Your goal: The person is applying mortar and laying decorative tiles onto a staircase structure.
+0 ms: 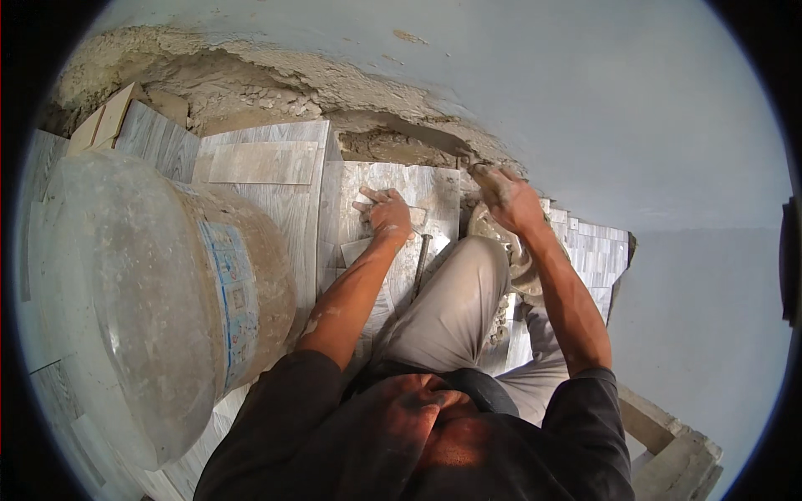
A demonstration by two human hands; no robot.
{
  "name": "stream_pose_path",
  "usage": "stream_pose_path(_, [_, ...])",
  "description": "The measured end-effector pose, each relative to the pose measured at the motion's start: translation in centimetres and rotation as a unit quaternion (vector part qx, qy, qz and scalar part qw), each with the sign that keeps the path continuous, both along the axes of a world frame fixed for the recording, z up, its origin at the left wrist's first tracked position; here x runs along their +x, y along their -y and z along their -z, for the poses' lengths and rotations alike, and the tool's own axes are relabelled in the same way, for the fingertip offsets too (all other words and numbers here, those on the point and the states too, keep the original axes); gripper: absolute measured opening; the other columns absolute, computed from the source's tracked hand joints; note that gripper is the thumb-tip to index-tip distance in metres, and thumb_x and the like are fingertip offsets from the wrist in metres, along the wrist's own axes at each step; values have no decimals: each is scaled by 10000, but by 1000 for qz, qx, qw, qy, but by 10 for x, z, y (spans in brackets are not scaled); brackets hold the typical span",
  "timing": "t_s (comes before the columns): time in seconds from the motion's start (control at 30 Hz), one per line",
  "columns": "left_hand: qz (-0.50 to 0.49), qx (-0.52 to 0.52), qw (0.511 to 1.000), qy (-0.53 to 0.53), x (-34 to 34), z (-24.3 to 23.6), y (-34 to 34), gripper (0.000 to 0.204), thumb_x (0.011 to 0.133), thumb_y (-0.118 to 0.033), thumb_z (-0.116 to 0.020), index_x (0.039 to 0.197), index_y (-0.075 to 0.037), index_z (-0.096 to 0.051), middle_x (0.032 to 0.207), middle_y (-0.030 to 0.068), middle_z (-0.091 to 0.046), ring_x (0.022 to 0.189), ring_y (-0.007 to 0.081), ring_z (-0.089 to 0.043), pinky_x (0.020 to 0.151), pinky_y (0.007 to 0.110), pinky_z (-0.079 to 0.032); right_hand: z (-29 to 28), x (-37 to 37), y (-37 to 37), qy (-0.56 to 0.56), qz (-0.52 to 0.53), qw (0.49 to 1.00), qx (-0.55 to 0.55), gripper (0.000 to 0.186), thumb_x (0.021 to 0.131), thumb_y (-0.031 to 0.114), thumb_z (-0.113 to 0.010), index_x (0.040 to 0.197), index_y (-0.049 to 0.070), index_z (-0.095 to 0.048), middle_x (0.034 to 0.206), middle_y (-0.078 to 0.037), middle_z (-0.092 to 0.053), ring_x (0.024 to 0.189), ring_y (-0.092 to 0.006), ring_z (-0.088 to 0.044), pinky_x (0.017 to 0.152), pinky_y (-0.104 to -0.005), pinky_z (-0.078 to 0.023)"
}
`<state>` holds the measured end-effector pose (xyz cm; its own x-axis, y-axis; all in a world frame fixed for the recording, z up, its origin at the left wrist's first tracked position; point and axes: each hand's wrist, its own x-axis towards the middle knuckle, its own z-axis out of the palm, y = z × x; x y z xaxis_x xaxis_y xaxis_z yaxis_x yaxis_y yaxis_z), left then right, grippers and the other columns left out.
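Note:
My left hand (386, 214) rests with fingers spread on a pale, mortar-smeared tile (361, 179), over a small loose offcut. Just beside it, a dark metal rod-like tool (423, 265) lies on the tiles near my bent knee. My right hand (505, 194) reaches up to the ragged gap at the wall's base (393, 146), its fingers curled around or against something grey that I cannot make out. Below that hand, partly behind my leg and forearm, is a mortar-coated container or mound (525, 271), too hidden to tell.
A large translucent plastic bucket (134, 292) stands at my left. Grey wood-look tiles (251, 200) cover stepped surfaces, with cut pieces stacked (113, 121) at upper left. A pale wall (652, 117) rises ahead and to the right. A rough concrete edge (685, 459) is at lower right.

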<state>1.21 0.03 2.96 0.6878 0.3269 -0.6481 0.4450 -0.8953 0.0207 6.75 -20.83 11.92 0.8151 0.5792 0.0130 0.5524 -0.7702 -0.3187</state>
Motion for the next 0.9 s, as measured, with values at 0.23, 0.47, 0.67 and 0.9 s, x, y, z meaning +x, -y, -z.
stream_pose_path(0.23, [19, 3, 1000, -16, 2, 10, -5, 1130, 594, -373, -831, 1435, -99, -128, 1393, 399, -6, 1236, 603, -171, 933, 572, -386, -72, -86, 78, -252, 274, 889, 267, 387, 842, 170, -588, 1196, 19, -540, 1008, -144, -611, 823, -189, -589, 689, -294, -484])
stream_pose_path(0.47, [50, -3, 998, 35, -5, -5, -7, 1137, 590, -366, -830, 1421, -22, -133, 1399, 369, -138, 1288, 537, -155, 995, 620, -268, -85, -188, 175, -259, 424, 746, 444, 355, 884, 216, -536, 1181, 32, -471, 782, -49, -535, 533, -112, -504, 443, -240, -423])
stream_pose_path(0.67, [105, -32, 985, 131, -12, 18, -22, 850, 679, -407, -722, 1333, 4, -366, 1369, 275, -335, 1308, 432, -246, 1061, 486, -239, -53, -241, 249, -221, 464, 659, 549, 234, 886, 251, -548, 1041, 86, -488, 720, -26, -510, 498, -113, -502, 400, -241, -425])
stream_pose_path(0.9, [311, -60, 922, 223, -13, 1, 34, 371, 886, -161, -438, 1222, -21, -512, 1363, 188, -390, 1260, 314, -373, 1063, 380, -281, 36, -238, 316, -146, 521, 602, 587, 227, 886, 265, -558, 1003, 81, -492, 699, -27, -516, 489, -112, -507, 407, -251, -435])
